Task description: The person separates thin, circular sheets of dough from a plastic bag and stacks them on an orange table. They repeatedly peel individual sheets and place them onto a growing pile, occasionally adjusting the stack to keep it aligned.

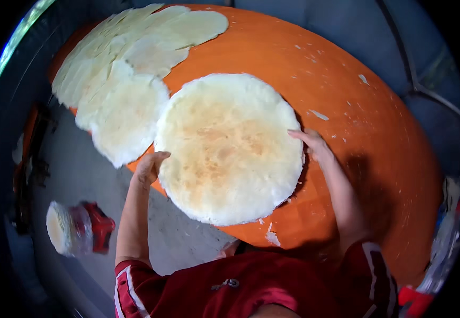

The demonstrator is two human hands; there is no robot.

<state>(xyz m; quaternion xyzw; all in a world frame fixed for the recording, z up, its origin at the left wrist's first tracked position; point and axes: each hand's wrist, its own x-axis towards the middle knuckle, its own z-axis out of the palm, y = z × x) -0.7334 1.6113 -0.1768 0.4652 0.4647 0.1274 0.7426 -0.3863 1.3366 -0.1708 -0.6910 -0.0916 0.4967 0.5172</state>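
A large round flatbread (228,149), or a stack of them, pale with browned patches in its middle, is between my hands over an orange table (345,123). My left hand (150,167) grips its left edge with the thumb on top. On the opposite edge, my right hand (311,143) has its thumb on the upper face and its fingers hidden beneath. The near edge reaches past the table's border. Up and to the left, many thin flatbreads (95,75) overlap in a fan, and a paler round one (130,115) lies closest to my left hand.
Flakes of bread (271,237) are scattered over the table. On the grey floor (182,234) at left, a red stool (98,226) carries a stack of round flatbreads (59,228) in clear plastic. Dark fabric walls (345,24) surround the table; plastic-wrapped items (444,246) stand at far right.
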